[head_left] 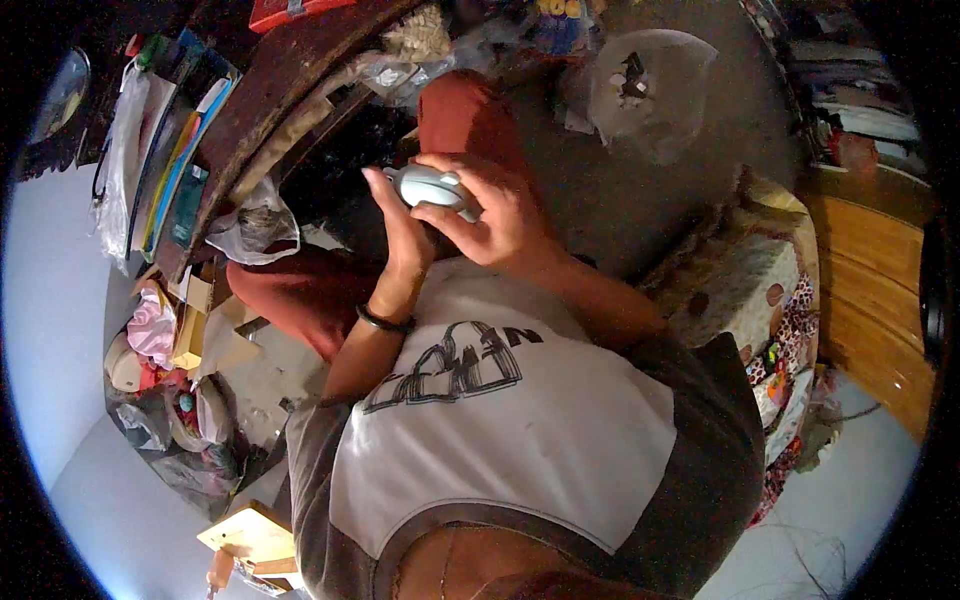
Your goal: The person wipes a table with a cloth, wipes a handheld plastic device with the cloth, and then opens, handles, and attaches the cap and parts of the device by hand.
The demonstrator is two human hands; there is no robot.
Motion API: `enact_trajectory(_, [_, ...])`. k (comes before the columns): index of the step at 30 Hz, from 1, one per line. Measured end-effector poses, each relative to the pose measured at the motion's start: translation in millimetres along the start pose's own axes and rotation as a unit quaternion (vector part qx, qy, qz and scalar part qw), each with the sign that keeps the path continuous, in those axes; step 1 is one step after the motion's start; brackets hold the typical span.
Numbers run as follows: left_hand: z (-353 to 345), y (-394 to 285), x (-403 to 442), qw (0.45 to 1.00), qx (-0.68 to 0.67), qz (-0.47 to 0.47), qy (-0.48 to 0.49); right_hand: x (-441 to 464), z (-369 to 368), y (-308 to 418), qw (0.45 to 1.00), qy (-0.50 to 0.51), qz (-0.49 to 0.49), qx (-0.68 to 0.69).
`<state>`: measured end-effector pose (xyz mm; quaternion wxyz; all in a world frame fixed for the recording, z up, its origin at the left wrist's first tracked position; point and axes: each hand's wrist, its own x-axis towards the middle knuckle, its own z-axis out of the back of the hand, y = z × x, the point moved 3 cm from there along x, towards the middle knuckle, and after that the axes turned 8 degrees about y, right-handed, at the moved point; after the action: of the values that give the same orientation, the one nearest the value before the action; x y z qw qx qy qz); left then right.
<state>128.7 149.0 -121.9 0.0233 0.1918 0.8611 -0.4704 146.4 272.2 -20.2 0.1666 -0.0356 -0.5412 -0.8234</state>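
Observation:
A pale grey-blue, rounded oval object (432,190), smooth with a small raised part on top, is held in front of my lap; I cannot make out its kind. My right hand (500,215) grips it from the right, the thumb on the near side and the fingers over the far side. On the other side, my left hand (405,230) is upright beside the object's left end, its visible finger stretched out and its palm turned toward the object. The remaining left fingers are mostly hidden. A dark bracelet (384,320) circles my left wrist.
Around my bent legs are a dark wooden edge (270,110), a clear plastic bag (257,222) and stacked books and folders (170,150). Clutter lies left. A translucent bag (660,95) rests on the floor ahead; a patterned cloth (740,270) and wooden drawers (875,280) are right.

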Motion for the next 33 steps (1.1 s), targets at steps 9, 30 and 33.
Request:
enact_trajectory(9, [0.2, -11.3, 3.8, 0.999, -0.020, -0.002, -0.046, -8.2, -17.1, -14.7, 0.997, 0.005, 0.071, -0.011])
enact_trajectory(30, [-20.1, -45.6, 2.8, 0.985, 0.076, -0.058, -0.143, -16.3, -31.1, -40.8, 0.993, 0.032, -0.010, 0.113])
enact_trajectory(33, [-18.4, -49.1, -2.2, 0.936, 0.295, -0.163, -0.104, -19.4, -33.0, -48.2, 0.992, 0.027, -0.025, 0.120])
